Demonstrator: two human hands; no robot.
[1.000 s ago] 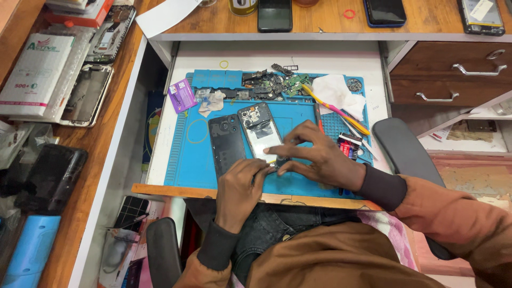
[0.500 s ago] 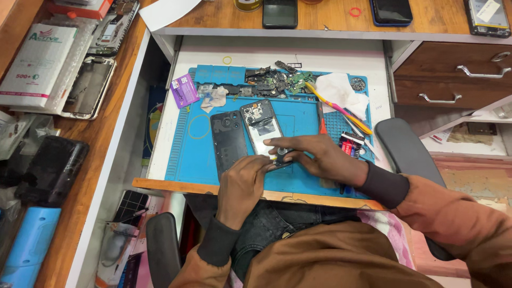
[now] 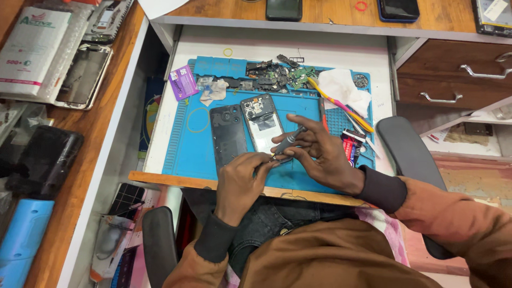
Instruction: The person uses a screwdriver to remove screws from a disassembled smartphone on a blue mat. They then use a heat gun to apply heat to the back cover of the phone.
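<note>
An opened phone lies face down on a blue work mat, its insides showing. Its black back cover lies just left of it. My right hand grips a small dark screwdriver, tip pointing down at the phone's lower end. My left hand rests at the phone's lower edge, fingers pinched together close to the screwdriver tip; whether it holds something small I cannot tell.
Loose phone parts and circuit boards lie along the mat's far edge, with a white cloth, a yellow-pink tool and a purple card. Phones and packages lie on the wooden desk at left. Drawers stand right.
The screwdriver in my right hand has lifted slightly and tilted more upright. My left hand stays at the phone's lower edge.
</note>
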